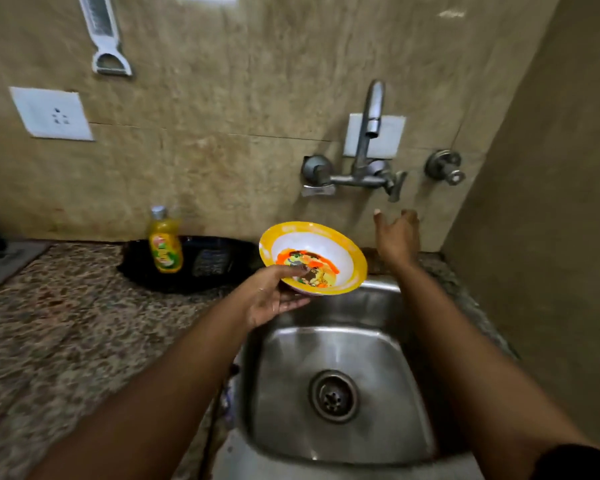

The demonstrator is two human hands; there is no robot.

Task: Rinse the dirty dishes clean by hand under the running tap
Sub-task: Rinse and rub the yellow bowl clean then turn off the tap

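Bowl (313,258), round and shallow with a wide yellow rim, a white inside and a bright orange-and-green printed picture at its bottom, is tilting toward the camera above the back left corner of the sink (388,344). Its surface is looking smooth and glossy; whether it is plastic or melamine cannot be told. The left hand (274,294) is grasping it at the near edge, thumb lying over the rim and fingers going underneath, where they are hidden. The right hand (397,237) is reaching up with fingers spread and loose, holding nothing, just below the lever of the metal tap (369,147); motion blur is softening its fingertips. No stream is showing at the spout. The sink is a brushed steel basin with rounded corners and a ringed drain (334,396). Speckled brown stone is forming the counter (66,306), and mottled beige tiles are covering the wall (222,98). A yellow soap bottle (164,241) is standing against a black dish (201,263) whose contents are hard to make out. A white grater (104,36) hanging on the wall is being cut off at the top edge.
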